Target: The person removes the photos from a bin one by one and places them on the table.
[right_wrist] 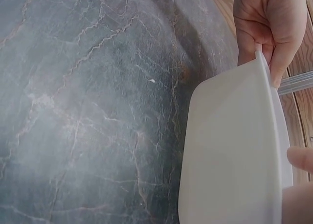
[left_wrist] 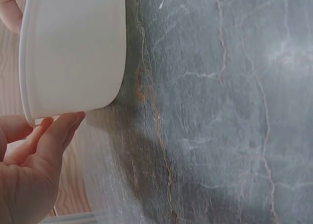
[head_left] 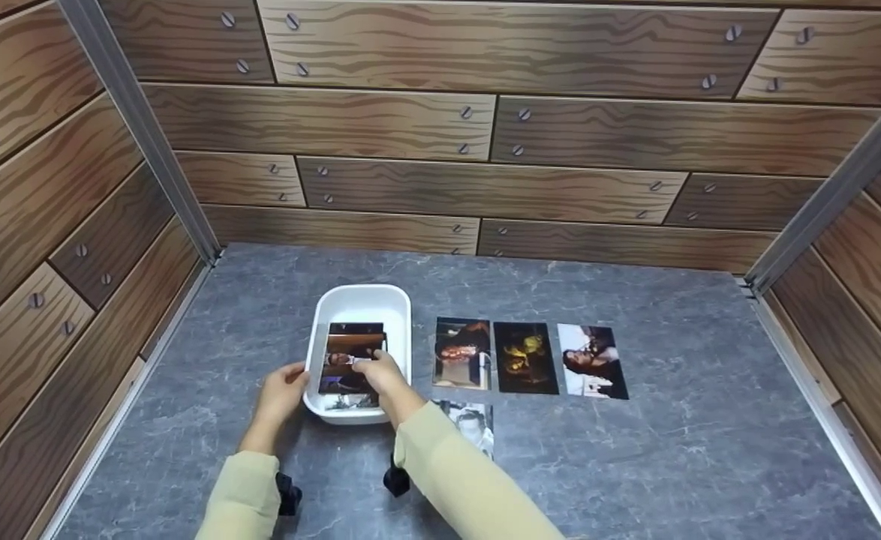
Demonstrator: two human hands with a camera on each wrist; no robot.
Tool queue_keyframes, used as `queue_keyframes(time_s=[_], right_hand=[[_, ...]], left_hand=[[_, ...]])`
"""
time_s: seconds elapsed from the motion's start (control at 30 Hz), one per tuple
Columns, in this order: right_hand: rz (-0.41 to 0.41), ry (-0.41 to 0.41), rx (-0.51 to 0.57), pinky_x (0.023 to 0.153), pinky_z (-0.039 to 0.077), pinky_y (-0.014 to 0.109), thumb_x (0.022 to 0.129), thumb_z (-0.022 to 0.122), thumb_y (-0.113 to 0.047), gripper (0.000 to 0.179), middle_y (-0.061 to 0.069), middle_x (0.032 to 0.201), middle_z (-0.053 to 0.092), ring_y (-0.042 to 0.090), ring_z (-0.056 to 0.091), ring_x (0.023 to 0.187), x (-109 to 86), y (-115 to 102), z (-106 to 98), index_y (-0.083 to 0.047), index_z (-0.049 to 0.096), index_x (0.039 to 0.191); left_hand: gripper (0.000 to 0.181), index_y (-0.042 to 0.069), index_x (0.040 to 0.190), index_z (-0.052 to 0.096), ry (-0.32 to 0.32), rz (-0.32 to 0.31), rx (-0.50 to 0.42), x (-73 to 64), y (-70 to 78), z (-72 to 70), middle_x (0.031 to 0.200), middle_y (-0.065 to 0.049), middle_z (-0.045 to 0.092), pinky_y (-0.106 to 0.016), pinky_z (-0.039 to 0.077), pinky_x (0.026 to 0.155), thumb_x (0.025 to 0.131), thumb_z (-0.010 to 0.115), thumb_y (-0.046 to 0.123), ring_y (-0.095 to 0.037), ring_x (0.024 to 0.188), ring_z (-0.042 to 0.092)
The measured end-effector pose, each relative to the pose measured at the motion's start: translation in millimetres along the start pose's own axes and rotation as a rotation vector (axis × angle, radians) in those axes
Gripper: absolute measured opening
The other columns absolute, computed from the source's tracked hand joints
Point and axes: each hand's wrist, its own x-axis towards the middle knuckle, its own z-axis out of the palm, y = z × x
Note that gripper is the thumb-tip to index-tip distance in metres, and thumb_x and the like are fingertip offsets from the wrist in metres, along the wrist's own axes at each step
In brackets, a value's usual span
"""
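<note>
We find the rectangular, dark-toned colour photo print (head_left: 343, 358) inside the white, round-cornered, plastic-looking tray (head_left: 363, 306), lying over a black-and-white paper print (head_left: 347, 402) whose near end peeps out below it. The hands are apart: the left hand (head_left: 281, 390) pinches the tray's left rim between thumb and fingers, while the right hand (head_left: 386, 379) appears to pinch the colour print at its right edge, thumb on its face; we cannot see the fingers underneath. We judge the print very light and thin, springy enough to stay flat but easy to crease, and its smooth face probably slides and takes fingerprints, so we would hold it by opposite edges and keep pressure gentle. The tray looks light and fairly stiff, likely to skid on the grey marbled bench (head_left: 673, 465) if bumped, so we think the rim is its best hold. To the right, three colour prints (head_left: 526, 358) lie in a row, each reachable by its borders.
</note>
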Motion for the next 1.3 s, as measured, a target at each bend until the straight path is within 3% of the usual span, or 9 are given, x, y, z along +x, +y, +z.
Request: queue_keyframes(time_s=[0.13,0.3,0.57,0.77,0.83,0.87,1.07,1.1,1.3], right_hand=[[-0.003,0.052,0.029,0.104,0.043,0.042,0.077,0.063,-0.013,0.07,0.024,0.14,0.048,0.032,0.051,0.121,5.2,3,-2,0.009,0.04,0.14],[-0.003,0.067,0.097,0.106,0.042,0.044,0.077,0.067,-0.008,0.071,0.024,0.141,0.046,0.034,0.049,0.126,-19.0,-13,-16,0.006,0.038,0.141],[-0.243,0.113,0.093,0.075,0.056,0.028,0.073,0.067,0.009,0.066,0.019,0.103,0.06,0.02,0.062,0.089,-4.2,6,-16,0.005,0.044,0.135],[-0.167,0.024,0.057,0.078,0.057,0.031,0.077,0.057,0.013,0.046,0.016,0.099,0.069,0.022,0.066,0.086,-85.7,-71,-34,0.007,0.058,0.123],[-0.166,0.02,0.102,0.073,0.056,0.028,0.075,0.056,0.013,0.044,0.015,0.096,0.07,0.02,0.065,0.08,-95.0,-85,-41,0.006,0.06,0.119],[-0.194,0.013,0.139,0.072,0.056,0.028,0.075,0.057,0.011,0.044,0.014,0.095,0.069,0.019,0.065,0.079,-70.4,-69,-43,0.005,0.06,0.118],[-0.219,-0.012,0.264,0.065,0.052,0.02,0.083,0.059,0.006,0.046,0.012,0.097,0.068,0.01,0.06,0.075,-113.2,-96,-102,0.011,0.051,0.128],[-0.206,-0.002,0.264,0.065,0.051,0.018,0.084,0.057,0.006,0.046,0.011,0.096,0.068,0.008,0.059,0.074,-149.2,-120,-119,0.013,0.049,0.129],[-0.195,0.071,0.337,0.07,0.053,0.021,0.087,0.057,0.005,0.043,0.0,0.09,0.066,0.006,0.06,0.076,-167.5,-102,-193,0.015,0.047,0.128]], left_hand=[[0.035,-0.019,0.122,0.054,-0.002,0.004,-0.004,0.6,1.0,1.6,0.119,-0.035,0.06,-0.048,0.049,0.098,0.096,0.049,0.003,-0.044,0.113,0.058],[0.035,-0.019,0.123,0.053,-0.02,-0.002,-0.007,0.2,1.3,3.5,0.121,-0.035,0.059,-0.048,0.048,0.1,0.096,0.048,0.003,-0.045,0.115,0.056],[0.036,-0.019,0.124,0.052,-0.03,-0.002,-0.025,1.0,2.9,5.3,0.123,-0.036,0.057,-0.049,0.046,0.102,0.096,0.048,0.003,-0.045,0.117,0.055],[0.037,-0.018,0.125,0.052,-0.032,-0.02,0.001,1.2,4.2,2.7,0.124,-0.034,0.058,-0.048,0.046,0.102,0.097,0.048,0.006,-0.044,0.119,0.054],[0.037,-0.017,0.126,0.052,-0.037,-0.028,0.009,1.3,4.0,1.0,0.125,-0.034,0.057,-0.049,0.046,0.102,0.098,0.048,0.007,-0.045,0.12,0.053],[0.038,-0.017,0.127,0.051,-0.04,-0.033,0.011,1.3,4.1,0.4,0.126,-0.035,0.056,-0.049,0.045,0.102,0.098,0.047,0.007,-0.045,0.12,0.053],[0.038,-0.018,0.128,0.05,-0.032,-0.053,0.009,1.0,3.1,0.1,0.127,-0.036,0.054,-0.049,0.045,0.103,0.098,0.047,0.006,-0.045,0.121,0.052],[0.038,-0.018,0.128,0.05,-0.029,-0.053,0.01,1.3,3.1,0.3,0.127,-0.036,0.054,-0.049,0.045,0.102,0.098,0.046,0.005,-0.045,0.121,0.052],[0.039,-0.017,0.13,0.049,-0.03,-0.082,0.011,1.8,2.5,0.7,0.13,-0.036,0.052,-0.049,0.045,0.103,0.099,0.045,0.006,-0.046,0.122,0.051]])
